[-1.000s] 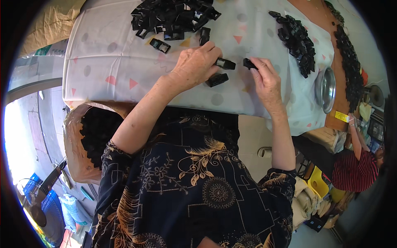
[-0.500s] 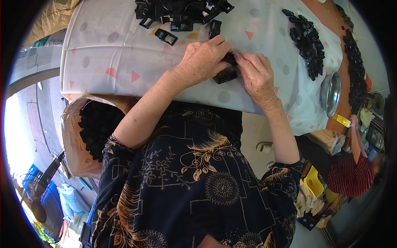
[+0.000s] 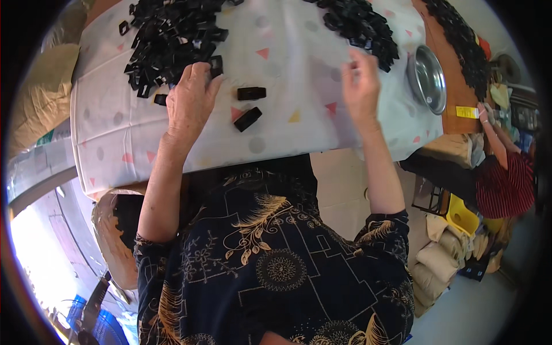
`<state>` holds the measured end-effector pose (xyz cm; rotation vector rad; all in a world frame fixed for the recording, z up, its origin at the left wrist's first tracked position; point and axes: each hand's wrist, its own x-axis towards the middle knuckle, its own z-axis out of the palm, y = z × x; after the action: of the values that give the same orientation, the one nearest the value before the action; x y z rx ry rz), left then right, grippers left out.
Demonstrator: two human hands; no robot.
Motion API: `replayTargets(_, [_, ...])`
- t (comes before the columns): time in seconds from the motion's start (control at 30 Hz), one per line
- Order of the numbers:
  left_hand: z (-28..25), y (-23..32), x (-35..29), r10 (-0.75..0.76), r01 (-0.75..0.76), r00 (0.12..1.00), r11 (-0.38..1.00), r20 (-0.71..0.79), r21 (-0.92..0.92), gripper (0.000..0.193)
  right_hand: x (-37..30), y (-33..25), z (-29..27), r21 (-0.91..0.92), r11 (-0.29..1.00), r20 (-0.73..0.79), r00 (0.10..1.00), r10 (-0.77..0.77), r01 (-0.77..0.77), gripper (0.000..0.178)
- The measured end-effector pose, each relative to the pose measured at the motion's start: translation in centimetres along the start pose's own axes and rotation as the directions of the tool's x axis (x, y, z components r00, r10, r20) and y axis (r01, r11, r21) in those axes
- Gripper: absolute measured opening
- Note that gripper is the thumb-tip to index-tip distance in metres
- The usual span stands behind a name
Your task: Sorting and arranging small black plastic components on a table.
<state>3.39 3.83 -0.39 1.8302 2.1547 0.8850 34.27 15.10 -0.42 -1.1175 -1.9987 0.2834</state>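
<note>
My left hand (image 3: 190, 106) reaches to the near edge of a large heap of small black plastic parts (image 3: 172, 37), its thumb apart from the fingers. A black part (image 3: 216, 66) lies just beyond its thumb and index finger. To the right of that hand, two black blocky pieces (image 3: 251, 93) lie apart from the heap on the patterned white tablecloth (image 3: 287, 129). My right hand (image 3: 362, 92) hovers over the cloth by the near side of a second black heap (image 3: 363, 26). Motion smears its fingers, so whether anything is in them is unclear.
A shiny metal bowl (image 3: 427, 79) stands at the table's right edge. Beyond it, more black parts (image 3: 460, 43) and a yellow tag (image 3: 467, 112) lie on brown wood. Another person in a striped top (image 3: 503, 187) is at right. An open sack (image 3: 109, 221) stands below the table's left.
My hands have parted from the black piece they held together. My left moved left to the large heap, my right toward the second heap. Two pieces now lie between them. The view has shifted.
</note>
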Motion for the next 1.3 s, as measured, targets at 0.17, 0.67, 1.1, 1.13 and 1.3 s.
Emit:
replayTargets(0.17, [-0.1,2.2,2.3,-0.047,0.013,0.99,0.969,0.135,0.245,0.033,1.8,7.5,-5.0,-0.503,0.864,0.0,1.0,-0.016,0.014,0.033])
replayTargets(0.67, [2.1,4.6,5.5,-0.054,0.448,0.864,0.537,0.501,-0.715,0.047,1.9,7.5,-6.4,-0.473,0.866,0.261,0.964,-0.038,0.163,0.029])
replayTargets(1.1, [2.5,5.1,4.8,0.085,0.13,0.907,0.875,0.413,-0.466,0.041,1.9,-6.4,4.0,0.406,0.882,0.395,0.916,0.066,-0.238,0.025])
replayTargets(1.13, [2.8,4.5,4.4,0.149,-0.022,0.935,0.931,0.322,-0.365,0.039,1.8,-6.6,4.1,0.405,0.883,0.405,0.912,0.059,-0.237,0.025])
replayTargets(1.3, [2.2,2.0,2.7,0.173,-0.096,0.956,0.948,0.236,-0.304,0.031,1.1,-6.9,4.5,0.308,0.935,0.465,0.885,0.012,-0.174,0.021])
